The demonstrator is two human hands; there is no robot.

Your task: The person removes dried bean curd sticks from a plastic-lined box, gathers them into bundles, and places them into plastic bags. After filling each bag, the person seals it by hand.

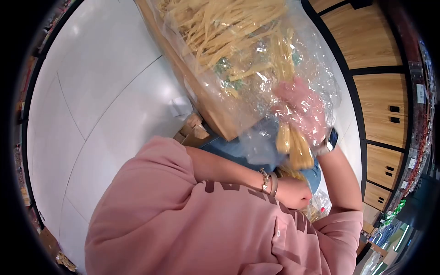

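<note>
Right hand (302, 107) closed round a yellow bunch (300, 156), behind shiny plastic (332, 82).
Blur and glare hide its fingers; the bunch juts out below the palm, just beside the carton (220, 119), whose heap (229, 27) the top edge cuts off. The left hand (293, 192) lies near the shirt (220, 220), fingertips out of sight; its grip I cannot tell.

The top edge crops box (224, 121) and yellow strips (233, 20)
</note>
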